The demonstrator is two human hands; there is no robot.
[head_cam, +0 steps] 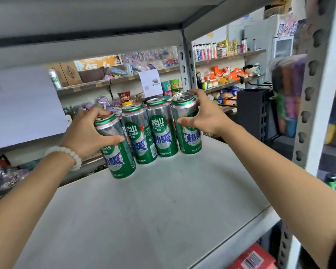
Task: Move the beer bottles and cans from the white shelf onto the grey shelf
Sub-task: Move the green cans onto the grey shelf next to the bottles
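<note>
Four green beer cans stand in a row on the grey shelf [163, 200]. The left hand [87, 133] grips the leftmost can [117, 152], tilted; the right hand [204, 115] grips the rightmost can [188, 136]. Released crooked, the leaning can could topple — knocking its neighbours over.

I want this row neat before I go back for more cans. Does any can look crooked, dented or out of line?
Only the leftmost can, gripped by the left hand: it leans and stands nearer the front than the other three. The right hand grips the rightmost can, which is upright. No dents or spills show on the grey shelf.
</note>
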